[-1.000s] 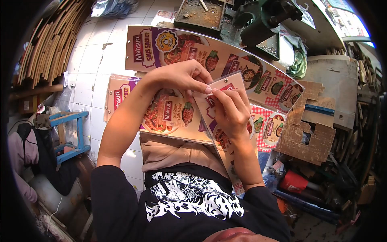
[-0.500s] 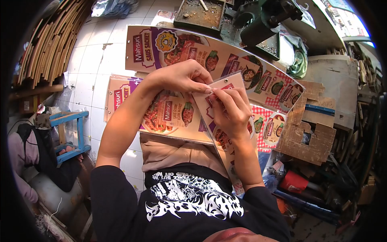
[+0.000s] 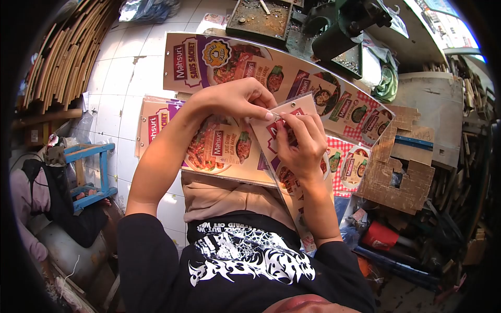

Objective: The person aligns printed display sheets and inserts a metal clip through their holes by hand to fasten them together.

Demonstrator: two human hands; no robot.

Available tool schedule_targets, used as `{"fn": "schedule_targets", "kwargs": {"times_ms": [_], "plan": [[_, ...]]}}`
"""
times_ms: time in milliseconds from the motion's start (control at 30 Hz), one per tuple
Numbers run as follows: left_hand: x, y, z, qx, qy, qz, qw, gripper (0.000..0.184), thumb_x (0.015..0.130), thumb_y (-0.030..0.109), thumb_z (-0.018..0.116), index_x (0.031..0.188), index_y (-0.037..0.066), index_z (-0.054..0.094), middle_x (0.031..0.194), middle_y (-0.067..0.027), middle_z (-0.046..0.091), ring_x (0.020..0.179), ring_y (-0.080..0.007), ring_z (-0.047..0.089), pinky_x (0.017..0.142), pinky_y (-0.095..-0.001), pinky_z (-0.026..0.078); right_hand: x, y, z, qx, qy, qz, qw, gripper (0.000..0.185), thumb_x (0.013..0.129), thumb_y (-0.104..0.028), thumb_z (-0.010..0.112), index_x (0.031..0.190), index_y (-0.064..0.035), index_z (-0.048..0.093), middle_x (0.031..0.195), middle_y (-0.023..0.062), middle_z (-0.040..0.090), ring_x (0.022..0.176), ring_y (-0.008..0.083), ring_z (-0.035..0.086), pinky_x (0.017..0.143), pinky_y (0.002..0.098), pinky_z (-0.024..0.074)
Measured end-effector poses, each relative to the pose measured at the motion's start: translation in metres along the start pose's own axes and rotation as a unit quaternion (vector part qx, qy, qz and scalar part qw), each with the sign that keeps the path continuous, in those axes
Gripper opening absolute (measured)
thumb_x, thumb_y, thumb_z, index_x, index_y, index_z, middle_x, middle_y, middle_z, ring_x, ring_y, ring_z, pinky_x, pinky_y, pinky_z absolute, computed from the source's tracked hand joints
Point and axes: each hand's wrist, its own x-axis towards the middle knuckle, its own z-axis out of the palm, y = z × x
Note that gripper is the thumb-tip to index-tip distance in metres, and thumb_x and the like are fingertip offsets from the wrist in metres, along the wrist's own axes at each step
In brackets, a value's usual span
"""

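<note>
– What colours has the long board?
– Tan ground, purple towards its left end, maroon labels with white lettering, a gold badge, red-and-white checks at its right.
– And the narrow panel overlapping its lower edge?
– Tan too, with a maroon label.
– Anything right of the board?
– A green bag, and brown cardboard carrying a blue strip.
– Left of it?
– White floor tiles, and lower down a blue frame.

Item betw. L hand & R hand: too small to ID. Lower sign: partly hidden by L forearm. Machine & tray: cut off, top edge. Cardboard: writing illeg.
</note>
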Motion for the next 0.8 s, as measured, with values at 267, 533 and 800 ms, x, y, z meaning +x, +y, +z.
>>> {"fn": "schedule_targets", "kwargs": {"times_ms": [267,533,800], "plan": [[-0.0013,-0.0025,-0.0051,-0.047,-0.032,0.003,0.998,0.047,0.089,0.016,0.073,0.125,-0.013,0.063,0.095,-0.0107,0.072,0.083,-0.0134,0.071,0.069,-0.0276,0.062,0.0016,-0.0013,0.0005,-0.039,0.015,-0.029,0.999,0.03,0.074,0.004,0.08,0.102,-0.0052,0.074,0.085,0.009,0.065,0.076,0.0272,0.062,0.065,0.0374,0.0514],[-0.0002,0.0044,-0.0032,-0.027,0.007,-0.033,0.999,0.042,0.093,0.025,0.074,0.118,-0.009,0.069,0.085,-0.0054,0.07,0.07,-0.0089,0.068,0.061,-0.0234,0.06,0.0019,-0.002,-0.0012,-0.062,-0.002,-0.035,0.997,0.034,0.075,0.006,0.077,0.106,-0.0078,0.075,0.089,0.0072,0.064,0.079,0.0258,0.06,0.068,0.0361,0.0506],[-0.0016,0.0065,-0.0002,-0.005,0.023,-0.059,0.998,0.042,0.093,0.03,0.077,0.115,-0.005,0.072,0.082,-0.0015,0.069,0.064,-0.0053,0.063,0.058,-0.0206,0.058,0.0009,-0.0007,-0.0015,-0.064,-0.005,-0.037,0.997,0.04,0.073,0.01,0.074,0.107,-0.009,0.076,0.089,0.0068,0.063,0.081,0.0253,0.059,0.069,0.0365,0.0507]]}}
